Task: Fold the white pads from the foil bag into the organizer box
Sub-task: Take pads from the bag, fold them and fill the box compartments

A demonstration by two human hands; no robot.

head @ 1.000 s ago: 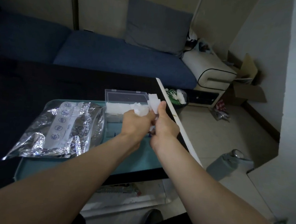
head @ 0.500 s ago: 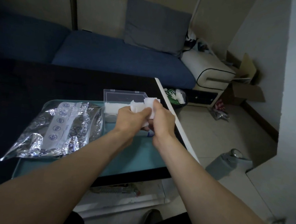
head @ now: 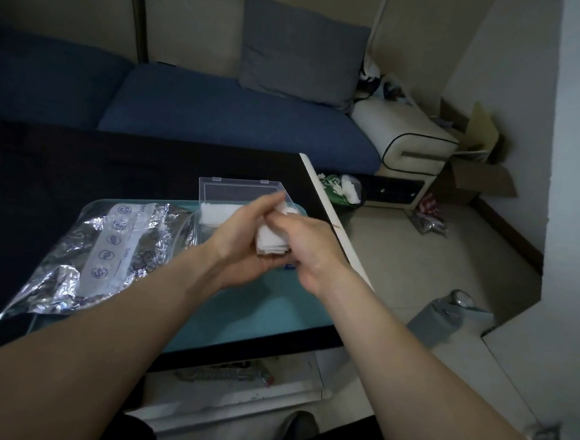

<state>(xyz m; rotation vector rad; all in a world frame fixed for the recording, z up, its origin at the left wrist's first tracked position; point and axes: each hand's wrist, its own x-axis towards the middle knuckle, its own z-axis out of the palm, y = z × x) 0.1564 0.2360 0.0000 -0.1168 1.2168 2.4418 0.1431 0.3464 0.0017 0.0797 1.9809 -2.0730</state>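
Blue cushions of a sofa (head: 220, 118) are seen behind a dark table (head: 79, 170), the biggest things in view. On the table a teal tray (head: 241, 312) is laid, and every other place is told from that tray. Across its left edge a crinkled foil bag (head: 107, 258) is spread, partly off the tray. At the tray's far edge a clear organizer box (head: 240, 195) is set with its lid up, and white pads (head: 215, 213) are already packed into its left part. Above the tray's middle, the left hand (head: 242, 247) and the right hand (head: 309, 245) are brought together, and a folded white pad (head: 271, 244) is pinched between them, the fingers of both curled around it. The pad's layers are seen fanned at its lower edge, though the right hand is blurred.

The fold is judged nearly made. If the pinch is loosened on the way to the box, the layers could spring open. A soft pad pushed in crookedly could ruck up against the pads beside it. The light box could be nudged along the tray by a heavy press.
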